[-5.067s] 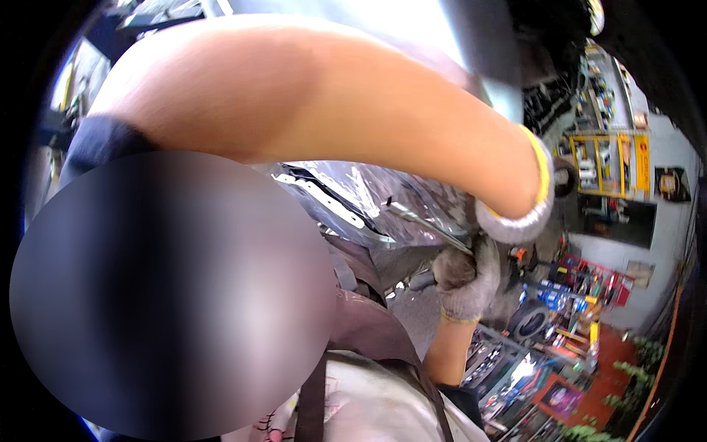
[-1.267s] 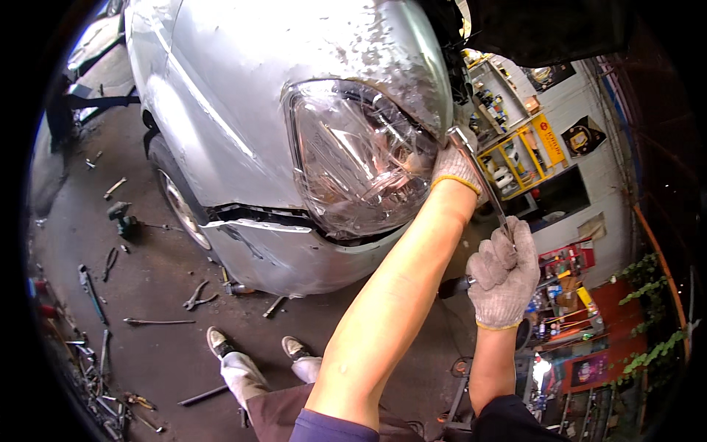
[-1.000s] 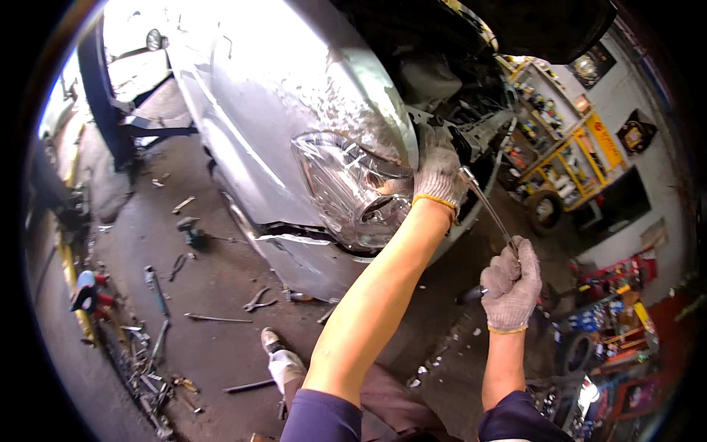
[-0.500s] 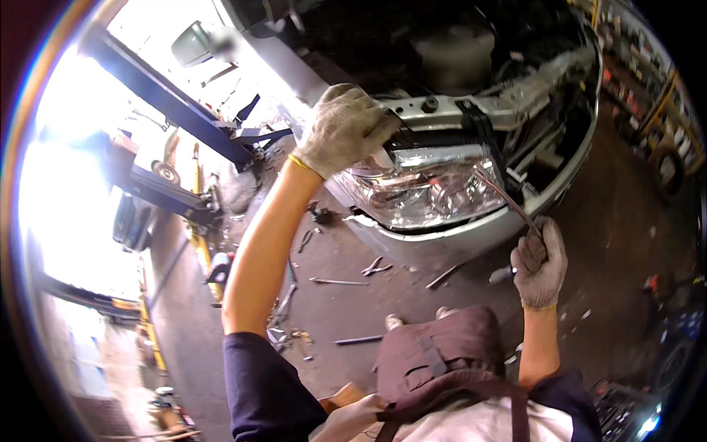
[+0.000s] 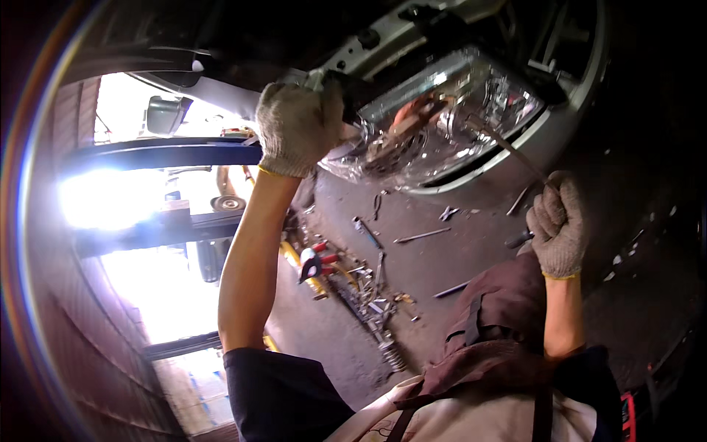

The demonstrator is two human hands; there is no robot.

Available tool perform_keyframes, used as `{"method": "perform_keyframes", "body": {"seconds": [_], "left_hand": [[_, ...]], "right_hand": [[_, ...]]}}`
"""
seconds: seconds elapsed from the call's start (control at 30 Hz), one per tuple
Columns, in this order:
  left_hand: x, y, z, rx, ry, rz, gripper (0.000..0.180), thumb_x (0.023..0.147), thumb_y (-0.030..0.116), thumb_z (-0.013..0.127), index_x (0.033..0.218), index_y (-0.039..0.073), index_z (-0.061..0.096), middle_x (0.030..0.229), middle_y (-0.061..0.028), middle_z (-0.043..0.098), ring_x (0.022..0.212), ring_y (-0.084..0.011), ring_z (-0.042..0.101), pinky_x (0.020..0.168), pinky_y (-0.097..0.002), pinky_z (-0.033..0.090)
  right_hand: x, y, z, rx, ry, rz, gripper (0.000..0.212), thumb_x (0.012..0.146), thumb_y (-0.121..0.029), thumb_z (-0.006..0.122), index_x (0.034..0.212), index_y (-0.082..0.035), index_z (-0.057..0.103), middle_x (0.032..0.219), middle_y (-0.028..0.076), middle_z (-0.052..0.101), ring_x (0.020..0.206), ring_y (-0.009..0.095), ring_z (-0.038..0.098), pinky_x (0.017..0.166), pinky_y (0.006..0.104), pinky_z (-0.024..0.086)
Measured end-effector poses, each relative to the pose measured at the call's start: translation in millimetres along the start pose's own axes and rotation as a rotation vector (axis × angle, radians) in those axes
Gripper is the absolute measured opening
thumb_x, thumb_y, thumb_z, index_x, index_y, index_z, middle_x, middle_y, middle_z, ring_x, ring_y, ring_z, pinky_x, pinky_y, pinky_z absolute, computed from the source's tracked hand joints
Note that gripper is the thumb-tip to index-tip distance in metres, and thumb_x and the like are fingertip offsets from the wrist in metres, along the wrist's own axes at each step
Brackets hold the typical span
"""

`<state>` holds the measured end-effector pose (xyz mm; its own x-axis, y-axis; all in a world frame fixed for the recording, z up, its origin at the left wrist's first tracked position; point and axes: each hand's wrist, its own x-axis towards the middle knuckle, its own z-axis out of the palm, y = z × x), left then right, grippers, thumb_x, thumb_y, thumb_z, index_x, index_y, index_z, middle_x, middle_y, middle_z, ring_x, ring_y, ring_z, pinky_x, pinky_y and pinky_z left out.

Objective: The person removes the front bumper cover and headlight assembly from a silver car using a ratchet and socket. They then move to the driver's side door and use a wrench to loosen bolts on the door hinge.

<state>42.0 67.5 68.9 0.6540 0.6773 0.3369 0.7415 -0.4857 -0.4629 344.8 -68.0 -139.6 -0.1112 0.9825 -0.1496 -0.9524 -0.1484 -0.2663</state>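
While a slender metal tool [image 5: 515,155] is gripped by the curled fingers [image 5: 545,215] of the gloved right hand [image 5: 560,225], its tip seen against the headlight [image 5: 460,81], the gloved left hand [image 5: 293,129] is placed beside the headlight's left end; whether anything is held there cannot be told.

gloved hands [image 5: 558,227] near a headlight [image 5: 460,110] (right gripping metal tool [image 5: 513,152])
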Motion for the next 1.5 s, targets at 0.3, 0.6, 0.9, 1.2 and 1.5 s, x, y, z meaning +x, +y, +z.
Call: {"method": "perform_keyframes", "body": {"seconds": [0.3, 0.6, 0.9, 1.2, 1.5], "left_hand": [[-14, -5, 21, 0.082, 0.078, 0.037, 0.051, 0.103, 0.024, 0.052, 0.055, 0.013, 0.067, 0.053, -0.0068, 0.063, 0.052, -0.0280, 0.063, 0.060, -0.0400, 0.050], [-11, 1, 7, 0.094, -0.012, 0.177, 0.042, 0.104, 0.024, 0.055, 0.067, 0.008, 0.068, 0.049, -0.0055, 0.059, 0.045, -0.0197, 0.061, 0.049, -0.0343, 0.048], [-11, 1, 16, 0.065, -0.069, 0.224, 0.037, 0.093, 0.027, 0.066, 0.059, 0.014, 0.066, 0.056, -0.0095, 0.060, 0.050, -0.0274, 0.059, 0.054, -0.0403, 0.049], [11, 26, 13, 0.021, -0.097, -0.073, 0.055, 0.101, 0.032, 0.043, 0.054, 0.011, 0.064, 0.056, -0.0105, 0.063, 0.060, -0.0323, 0.066, 0.079, -0.0483, 0.053], [-7, 20, -3, -0.119, -0.095, -0.219, 0.047, 0.095, 0.030, 0.055, 0.051, 0.014, 0.061, 0.051, -0.0024, 0.061, 0.060, -0.0210, 0.066, 0.080, -0.0400, 0.054]], "right_hand": [[-40, 64, -54, 0.255, -0.036, -0.085, 0.025, 0.108, -0.022, 0.049, 0.121, -0.002, 0.058, 0.062, -0.007, 0.033, 0.047, 0.004, 0.025, 0.043, 0.0206, 0.023], [-69, 44, -73, 0.231, -0.032, -0.256, 0.025, 0.110, -0.021, 0.045, 0.121, -0.001, 0.055, 0.060, -0.005, 0.034, 0.046, 0.005, 0.023, 0.043, 0.0204, 0.024], [-118, 49, -97, 0.158, 0.388, -0.252, 0.029, 0.109, -0.022, 0.046, 0.124, 0.001, 0.053, 0.059, -0.007, 0.029, 0.044, 0.004, 0.018, 0.041, 0.0205, 0.022], [-50, 57, -31, 0.011, -0.067, -0.118, 0.020, 0.107, -0.025, 0.052, 0.113, -0.008, 0.058, 0.060, -0.006, 0.030, 0.046, 0.005, 0.021, 0.043, 0.0238, 0.020], [29, 2, 29, -0.131, -0.346, 0.022, 0.023, 0.109, -0.021, 0.044, 0.110, -0.003, 0.058, 0.058, -0.006, 0.026, 0.043, 0.004, 0.023, 0.036, 0.0213, 0.019]]}}
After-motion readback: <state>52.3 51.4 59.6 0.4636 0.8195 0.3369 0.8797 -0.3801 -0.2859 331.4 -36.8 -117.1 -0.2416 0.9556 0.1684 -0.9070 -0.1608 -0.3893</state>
